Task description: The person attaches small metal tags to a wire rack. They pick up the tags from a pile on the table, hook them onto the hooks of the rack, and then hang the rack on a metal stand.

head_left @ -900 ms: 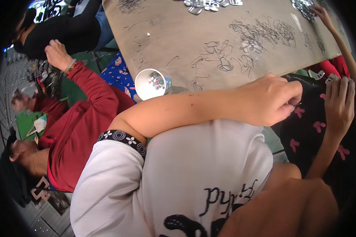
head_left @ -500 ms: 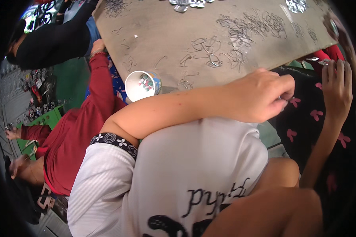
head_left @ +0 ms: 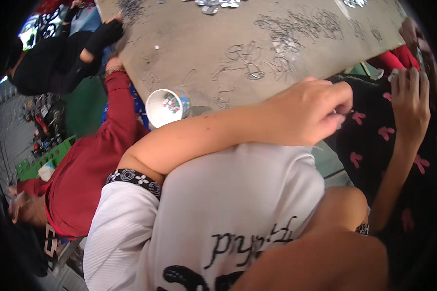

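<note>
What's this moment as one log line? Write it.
left hand: curled, near table, contents unclear | on table: bent wires, shiny metal pieces | white cup: near table's left edge

The surface (head_left: 179,48) is tan, its wire pieces (head_left: 301,29) dark grey, its far metal pieces (head_left: 211,8) silver. Near left, a cup (head_left: 156,116) is white inside. The white T-shirt (head_left: 228,189) bears black lettering; its black sleeve band (head_left: 133,178) shows white flowers and dotted circles. Right, black fabric (head_left: 369,138) carries pink rabbit-like shapes.
</note>
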A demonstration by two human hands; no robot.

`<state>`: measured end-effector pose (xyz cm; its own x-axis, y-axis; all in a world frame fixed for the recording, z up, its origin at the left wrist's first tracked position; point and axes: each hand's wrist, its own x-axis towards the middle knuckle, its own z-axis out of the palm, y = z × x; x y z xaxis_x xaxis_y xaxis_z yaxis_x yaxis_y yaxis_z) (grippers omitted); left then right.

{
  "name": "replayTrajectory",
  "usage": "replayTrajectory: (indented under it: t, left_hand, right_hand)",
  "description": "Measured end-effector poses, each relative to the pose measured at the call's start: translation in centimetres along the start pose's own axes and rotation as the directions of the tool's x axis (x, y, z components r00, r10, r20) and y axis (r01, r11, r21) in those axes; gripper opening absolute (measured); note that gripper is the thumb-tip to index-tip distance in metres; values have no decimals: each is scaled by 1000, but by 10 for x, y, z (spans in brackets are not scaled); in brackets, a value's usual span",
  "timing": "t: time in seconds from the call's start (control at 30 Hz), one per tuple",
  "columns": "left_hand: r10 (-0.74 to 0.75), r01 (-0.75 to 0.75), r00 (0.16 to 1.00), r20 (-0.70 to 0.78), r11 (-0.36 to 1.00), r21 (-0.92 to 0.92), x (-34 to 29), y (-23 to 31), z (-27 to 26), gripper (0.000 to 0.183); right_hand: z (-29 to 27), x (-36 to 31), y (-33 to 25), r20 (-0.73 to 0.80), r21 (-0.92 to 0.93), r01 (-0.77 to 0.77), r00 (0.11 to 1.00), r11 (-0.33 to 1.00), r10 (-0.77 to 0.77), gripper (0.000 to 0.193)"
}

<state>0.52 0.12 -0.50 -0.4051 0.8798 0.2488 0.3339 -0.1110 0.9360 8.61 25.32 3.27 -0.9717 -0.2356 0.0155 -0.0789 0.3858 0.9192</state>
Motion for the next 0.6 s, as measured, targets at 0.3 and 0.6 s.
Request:
replayTrajectory:
  t: [0.3,0.6]
  left_hand:
    - [-2,5,999,53,998,-58,3,0,4,11]
    - [52,-52,998,18,999,11,-11,-5,0,9]
  right_hand:
    - [-5,-6,5,135,-35,-9,991,999,13,25]
    - [-56,20,-9,370,124,-161,923,979,105,24]
